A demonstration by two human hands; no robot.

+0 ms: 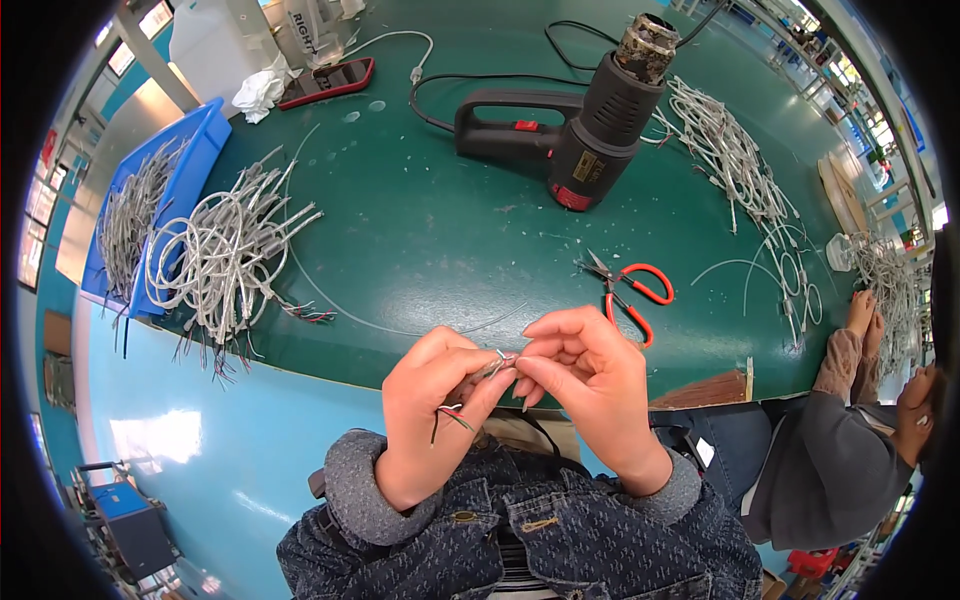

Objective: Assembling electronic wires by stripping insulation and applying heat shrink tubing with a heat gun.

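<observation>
My left hand (425, 415) pinches a short, thin cable (497, 366) between thumb and fingers, just over the table's near edge. Fine red, white, green and black wires (455, 414) stick out below that hand's fingers. My right hand (605, 400) meets it fingertip to fingertip, thumb and forefinger closed on the cable's other end; its remaining fingers curl loosely. Most of the cable is hidden by the fingers. Just beyond my right hand lie scissors (640, 290) with red handles, their blades apart. A thin pale strand (380, 328) curves across the table to the left.
A black heat gun (605, 115) stands nozzle up on the green table (400, 220). Bundled grey cables (235, 250) lie beside a blue bin (205, 150) of more cables. Another cable pile (735, 150) lies right, near a co-worker (830, 450). A red-edged phone (328, 83) sits far left.
</observation>
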